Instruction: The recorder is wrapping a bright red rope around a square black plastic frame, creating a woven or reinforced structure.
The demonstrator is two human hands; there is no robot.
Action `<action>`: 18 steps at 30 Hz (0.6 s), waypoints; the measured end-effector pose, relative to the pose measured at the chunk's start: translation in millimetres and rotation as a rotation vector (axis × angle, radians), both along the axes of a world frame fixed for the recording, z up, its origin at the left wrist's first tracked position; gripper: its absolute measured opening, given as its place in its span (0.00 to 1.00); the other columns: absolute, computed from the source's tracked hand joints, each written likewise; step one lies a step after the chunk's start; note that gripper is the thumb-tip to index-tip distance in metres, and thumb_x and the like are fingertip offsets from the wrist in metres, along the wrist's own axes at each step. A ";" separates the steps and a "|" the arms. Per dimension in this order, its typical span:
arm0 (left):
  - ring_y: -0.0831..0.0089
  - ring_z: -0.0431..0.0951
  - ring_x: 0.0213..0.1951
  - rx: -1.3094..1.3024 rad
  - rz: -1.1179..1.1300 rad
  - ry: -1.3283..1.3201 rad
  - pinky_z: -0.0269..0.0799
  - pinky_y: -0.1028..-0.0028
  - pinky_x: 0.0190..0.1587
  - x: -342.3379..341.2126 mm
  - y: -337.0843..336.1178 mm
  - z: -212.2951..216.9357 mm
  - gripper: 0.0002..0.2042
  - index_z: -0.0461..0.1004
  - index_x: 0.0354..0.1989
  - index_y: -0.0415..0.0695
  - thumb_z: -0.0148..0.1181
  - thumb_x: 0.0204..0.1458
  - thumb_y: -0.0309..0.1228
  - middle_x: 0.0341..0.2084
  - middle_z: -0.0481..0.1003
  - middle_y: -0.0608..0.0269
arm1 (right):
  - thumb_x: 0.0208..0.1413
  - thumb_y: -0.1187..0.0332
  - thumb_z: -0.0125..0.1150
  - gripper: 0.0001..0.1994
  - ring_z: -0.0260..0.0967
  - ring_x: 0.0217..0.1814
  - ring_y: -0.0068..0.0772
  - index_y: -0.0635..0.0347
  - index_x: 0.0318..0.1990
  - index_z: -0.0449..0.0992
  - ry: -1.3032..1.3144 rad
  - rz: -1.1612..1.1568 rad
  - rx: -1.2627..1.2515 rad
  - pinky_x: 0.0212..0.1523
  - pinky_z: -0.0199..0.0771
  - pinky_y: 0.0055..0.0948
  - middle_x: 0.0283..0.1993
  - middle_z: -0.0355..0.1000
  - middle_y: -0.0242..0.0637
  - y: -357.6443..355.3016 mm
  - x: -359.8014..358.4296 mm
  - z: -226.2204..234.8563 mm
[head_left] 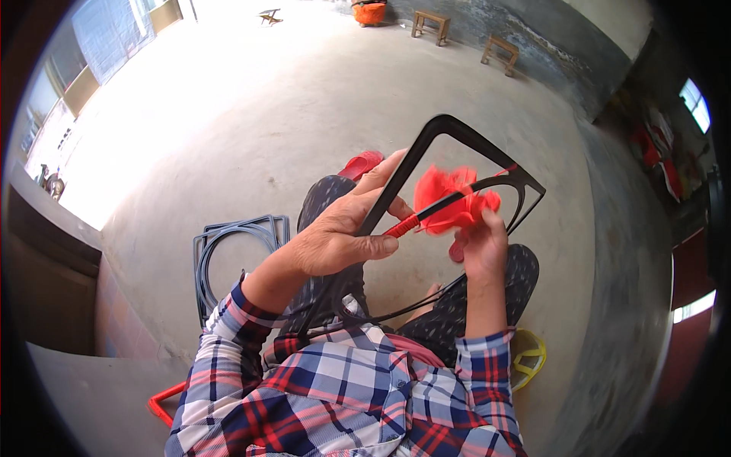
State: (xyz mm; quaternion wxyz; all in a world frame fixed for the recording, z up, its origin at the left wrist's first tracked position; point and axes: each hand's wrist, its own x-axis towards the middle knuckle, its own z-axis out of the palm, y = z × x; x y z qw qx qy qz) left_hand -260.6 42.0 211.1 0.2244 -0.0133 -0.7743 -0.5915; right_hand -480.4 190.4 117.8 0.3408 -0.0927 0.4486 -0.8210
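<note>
The left hand (335, 240) grips a black frame (457, 129); the right hand (483, 244) pinches red strip (449, 199) wound on it.

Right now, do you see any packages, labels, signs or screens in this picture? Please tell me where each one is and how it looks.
None can be made out: no package, label, sign or screen shows clearly.
Red shapes by the right wall: too blurred to tell what they are.
Orange thing at the far wall: kind unclear, no label visible.
The left hand and right hand hold only a black frame and red strip.
</note>
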 end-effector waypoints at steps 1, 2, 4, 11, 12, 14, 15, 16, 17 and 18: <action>0.53 0.42 0.74 0.002 0.015 0.008 0.45 0.56 0.69 0.6 -3.4 -2.8 0.16 0.74 0.42 0.42 0.64 0.42 0.25 0.73 0.43 0.51 | 0.49 0.60 0.61 0.19 0.71 0.51 0.28 0.54 0.49 0.74 0.036 -0.019 -0.120 0.49 0.72 0.34 0.47 0.74 0.35 8.6 8.1 0.5; 0.55 0.49 0.71 0.071 0.002 0.010 0.51 0.57 0.66 -0.1 -9.2 -4.9 0.14 0.73 0.41 0.42 0.63 0.43 0.25 0.72 0.46 0.52 | 0.51 0.63 0.59 0.18 0.69 0.55 0.34 0.57 0.49 0.73 0.025 0.114 -0.265 0.56 0.68 0.40 0.50 0.73 0.41 23.4 2.8 -0.9; 0.62 0.63 0.62 0.183 0.016 0.020 0.64 0.64 0.57 6.6 -21.1 -18.4 0.14 0.73 0.41 0.43 0.60 0.44 0.25 0.67 0.57 0.56 | 0.54 0.66 0.54 0.13 0.67 0.59 0.40 0.59 0.46 0.71 0.029 0.173 -0.409 0.63 0.64 0.49 0.55 0.70 0.48 40.1 16.5 12.5; 0.66 0.76 0.44 0.557 0.082 -0.028 0.72 0.69 0.47 26.3 -41.2 -24.0 0.17 0.71 0.45 0.40 0.55 0.43 0.23 0.51 0.72 0.53 | 0.67 0.62 0.42 0.12 0.58 0.17 0.23 0.63 0.41 0.66 0.271 0.881 -0.884 0.31 0.69 0.30 0.21 0.64 0.26 115.3 48.2 102.4; 0.68 0.77 0.36 0.600 0.123 -0.040 0.73 0.70 0.42 30.4 -43.7 -24.4 0.20 0.68 0.48 0.38 0.55 0.43 0.23 0.42 0.75 0.52 | 0.68 0.61 0.43 0.13 0.66 0.20 0.31 0.63 0.41 0.64 0.267 1.018 -0.959 0.30 0.71 0.34 0.23 0.70 0.36 110.7 47.1 106.0; 0.68 0.76 0.33 0.632 0.131 -0.019 0.73 0.70 0.38 35.0 -53.3 -30.7 0.20 0.67 0.48 0.37 0.54 0.42 0.22 0.41 0.75 0.51 | 0.69 0.60 0.44 0.14 0.74 0.23 0.39 0.64 0.41 0.62 0.265 1.154 -1.028 0.30 0.73 0.37 0.26 0.75 0.47 114.9 48.1 113.8; 0.69 0.75 0.30 0.661 0.139 -0.001 0.73 0.70 0.35 39.2 -57.2 -33.7 0.21 0.66 0.48 0.36 0.54 0.42 0.22 0.40 0.75 0.50 | 0.68 0.60 0.44 0.13 0.73 0.22 0.37 0.64 0.40 0.62 0.245 1.052 -1.005 0.28 0.72 0.35 0.24 0.74 0.45 129.3 46.8 112.3; 0.69 0.73 0.25 0.690 0.145 0.027 0.72 0.69 0.31 42.1 -59.1 -34.9 0.21 0.64 0.49 0.35 0.54 0.42 0.21 0.36 0.75 0.51 | 0.68 0.61 0.44 0.13 0.72 0.21 0.35 0.63 0.40 0.63 0.222 0.951 -0.978 0.26 0.71 0.32 0.22 0.72 0.42 142.3 45.3 110.4; 0.69 0.73 0.25 0.692 0.162 0.029 0.72 0.69 0.31 47.0 -62.3 -37.5 0.21 0.64 0.49 0.35 0.54 0.42 0.21 0.36 0.75 0.51 | 0.68 0.61 0.44 0.13 0.72 0.21 0.35 0.63 0.40 0.63 0.211 0.963 -0.980 0.26 0.71 0.32 0.22 0.72 0.42 152.0 44.0 107.8; 0.70 0.73 0.24 0.699 0.176 0.028 0.71 0.69 0.30 49.1 -66.1 -42.2 0.21 0.64 0.49 0.35 0.53 0.42 0.21 0.36 0.75 0.51 | 0.68 0.61 0.45 0.12 0.69 0.19 0.33 0.63 0.40 0.63 0.159 0.777 -1.031 0.25 0.69 0.29 0.20 0.70 0.40 163.9 43.9 102.8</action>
